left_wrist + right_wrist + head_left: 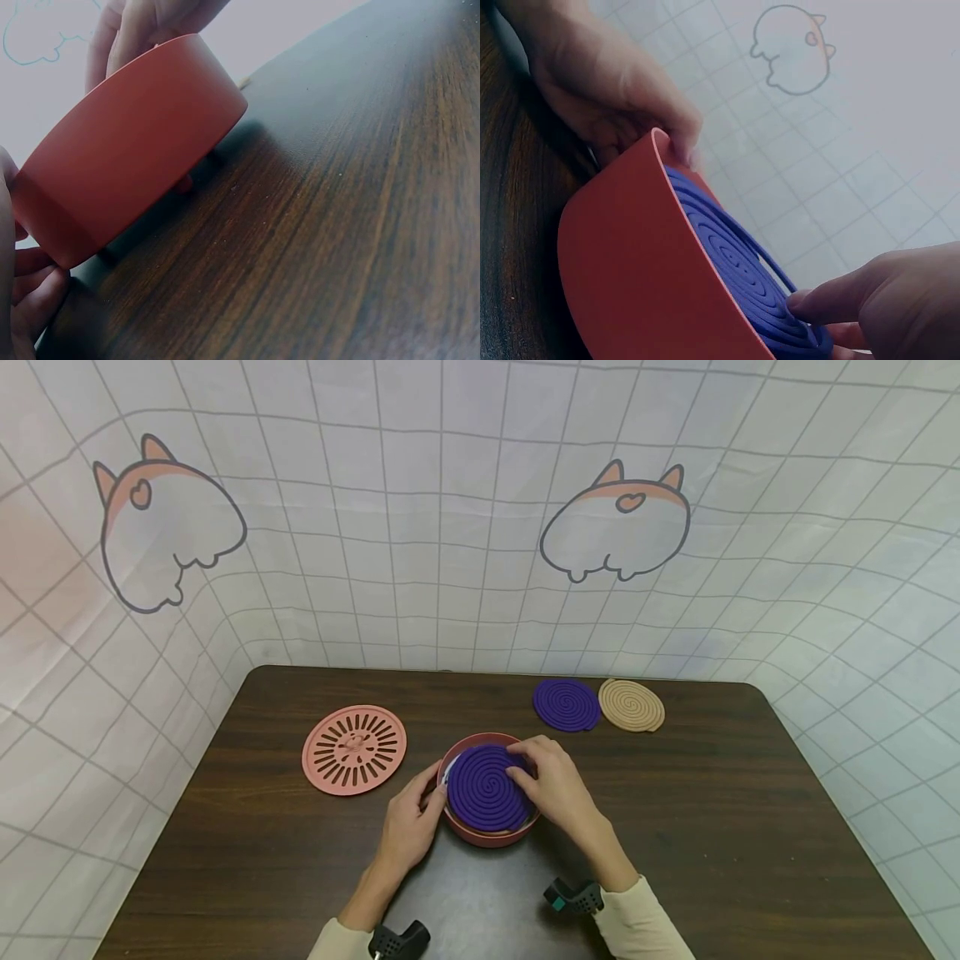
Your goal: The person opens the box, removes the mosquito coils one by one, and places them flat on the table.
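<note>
A round red box (491, 841) with a low wall stands on the table, and a purple spiral coaster (487, 789) lies tilted in its mouth. My left hand (408, 822) grips the box at its left side, thumb at the rim and fingers against the outer wall (142, 142). From the right, my right hand (553, 783) pinches the edge of the purple coaster between thumb and fingers, as the right wrist view shows the thumb (802, 301) on its top. Something whitish peeks out beside the coaster inside the box; the rest of the inside is hidden.
To the left of the box lies a pink slotted lid (354, 750). At the back right, a second purple spiral coaster (567, 705) lies beside a beige one (632, 705). The dark wooden table (712, 827) ends at a white gridded curtain (390, 560).
</note>
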### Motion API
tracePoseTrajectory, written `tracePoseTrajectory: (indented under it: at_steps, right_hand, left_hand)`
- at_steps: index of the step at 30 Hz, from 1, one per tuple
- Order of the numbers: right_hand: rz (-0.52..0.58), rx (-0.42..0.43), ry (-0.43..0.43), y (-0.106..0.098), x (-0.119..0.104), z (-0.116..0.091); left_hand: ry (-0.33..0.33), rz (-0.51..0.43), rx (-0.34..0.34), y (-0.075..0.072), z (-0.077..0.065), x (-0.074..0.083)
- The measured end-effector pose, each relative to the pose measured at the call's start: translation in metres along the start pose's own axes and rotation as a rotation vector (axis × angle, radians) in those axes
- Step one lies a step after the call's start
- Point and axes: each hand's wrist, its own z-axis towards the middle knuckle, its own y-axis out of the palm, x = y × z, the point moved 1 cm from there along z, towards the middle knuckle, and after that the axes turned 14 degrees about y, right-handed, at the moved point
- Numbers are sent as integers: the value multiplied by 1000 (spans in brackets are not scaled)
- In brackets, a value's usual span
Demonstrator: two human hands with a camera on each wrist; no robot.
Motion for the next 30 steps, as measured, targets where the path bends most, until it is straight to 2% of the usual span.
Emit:
tracePoseTrajectory:
  at_steps: [7,16,23,30]
  right_hand:
    - [70,1,12,-2,1,1]
    - [163,-43,52,-5,3,3]
    - [246,-136,122,-9,6,4]
    - [268,-218,118,-13,9,4]
  left_hand:
    - [2,1,-1,0,1,0]
    - [3,0,-1,0,1,1]
    - [-4,1,-1,0,1,0]
    - [-11,4,-5,0,1,1]
